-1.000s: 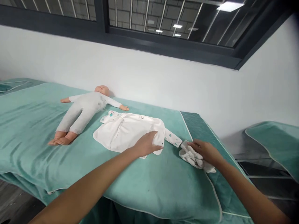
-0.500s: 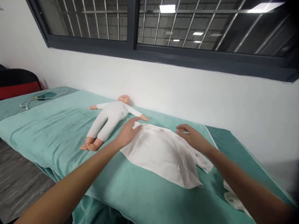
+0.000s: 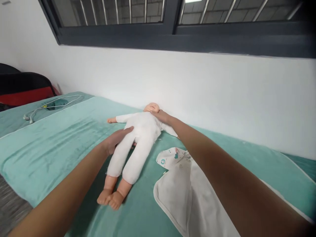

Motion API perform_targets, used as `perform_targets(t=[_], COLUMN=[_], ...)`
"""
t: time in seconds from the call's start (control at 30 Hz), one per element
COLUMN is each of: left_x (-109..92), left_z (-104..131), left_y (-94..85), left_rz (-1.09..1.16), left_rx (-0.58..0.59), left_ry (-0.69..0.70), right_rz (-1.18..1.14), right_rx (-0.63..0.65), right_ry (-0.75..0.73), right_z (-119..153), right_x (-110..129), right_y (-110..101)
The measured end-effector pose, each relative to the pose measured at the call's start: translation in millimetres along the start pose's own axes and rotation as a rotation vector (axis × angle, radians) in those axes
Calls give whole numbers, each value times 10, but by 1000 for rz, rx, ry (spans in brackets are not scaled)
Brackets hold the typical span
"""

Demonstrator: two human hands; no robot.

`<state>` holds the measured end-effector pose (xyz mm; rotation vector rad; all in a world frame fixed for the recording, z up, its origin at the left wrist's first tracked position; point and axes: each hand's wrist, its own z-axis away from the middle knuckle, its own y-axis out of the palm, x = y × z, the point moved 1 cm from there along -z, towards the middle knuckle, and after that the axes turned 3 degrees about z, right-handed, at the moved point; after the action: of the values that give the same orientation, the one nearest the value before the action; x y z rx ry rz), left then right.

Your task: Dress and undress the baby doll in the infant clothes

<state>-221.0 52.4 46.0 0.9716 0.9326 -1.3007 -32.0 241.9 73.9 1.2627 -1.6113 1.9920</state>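
A baby doll [image 3: 143,126] in a white body suit lies on its back on the green sheet, its bare feet toward me. My left hand [image 3: 118,140] grips the doll at the hip, thumb on top and the other fingers passing underneath between the legs. At the neck and shoulder, my right hand [image 3: 161,116] holds the doll, its fingers partly hidden by the head. Beneath my right forearm a white baby shirt [image 3: 180,194] with a small printed pattern is spread out, partly covered by that arm.
The green sheet [image 3: 61,138] covers the bed, which meets a white wall [image 3: 197,89] under a dark-framed barred window [image 3: 170,36]. A white cable [image 3: 59,98] lies at the far left, near a red and black object [image 3: 24,89].
Both hands have left the white shirt and moved left onto the doll, where they now take hold of it. The view has shifted, so doll and shirt appear closer.
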Motion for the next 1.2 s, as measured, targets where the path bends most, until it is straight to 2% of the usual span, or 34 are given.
perform_targets(t=[0.13, 0.23, 0.3, 0.37, 0.43, 0.53, 0.6, 0.67, 0.77, 0.87, 0.97, 1.03, 1.1, 1.13, 1.2], left_x=[-217, -425, -506, -491, -371, -66, 143, 314, 497, 629, 730, 774, 792, 793, 790], left_z=[209, 556, 838, 1116, 1357, 1599, 1670, 1676, 1611, 1520, 1429, 1367, 1306, 1278, 1230], left_y=[146, 443, 754, 1130, 1533, 2089, 2361, 2529, 2613, 2575, 2515, 2496, 2493, 2493, 2482], left_rz=[-5, 44, 65, 65, 60, 76, 58, 18, -34, -90, -90, -48, -40, -59, -135], left_rx=[26, 76, 94, 76, 77, 208, 275, 298, 319, 314, 266, 228, 180, 144, 50], left_ry=[106, 188, 259, 359, 430, 381, 327, 292, 233, 193, 210, 207, 196, 206, 271], right_rz=[43, 51, 61, 98, 135, 139, 111, 103, 135, 187, 507, 825, 976, 1003, 1030], right_rx=[-25, -74, -102, -130, -170, -240, -268, -274, -282, -271, -211, -186, -183, -133, 73], right_ry=[83, 94, 66, 60, 85, 162, 226, 285, 330, 335, 308, 193, -1, -89, -183], right_z=[191, 544, 888, 1313, 1789, 2489, 2862, 3113, 3272, 3272, 3196, 3094, 2949, 2863, 2682], right_x=[172, 335, 407, 403, 304, 9, -238, -479, -752, -836, -671, -446, -205, -105, 20], right_y=[-245, -651, -990, -1319, -1579, -1765, -1749, -1655, -1499, -1476, -1545, -1493, -1274, -1104, -713])
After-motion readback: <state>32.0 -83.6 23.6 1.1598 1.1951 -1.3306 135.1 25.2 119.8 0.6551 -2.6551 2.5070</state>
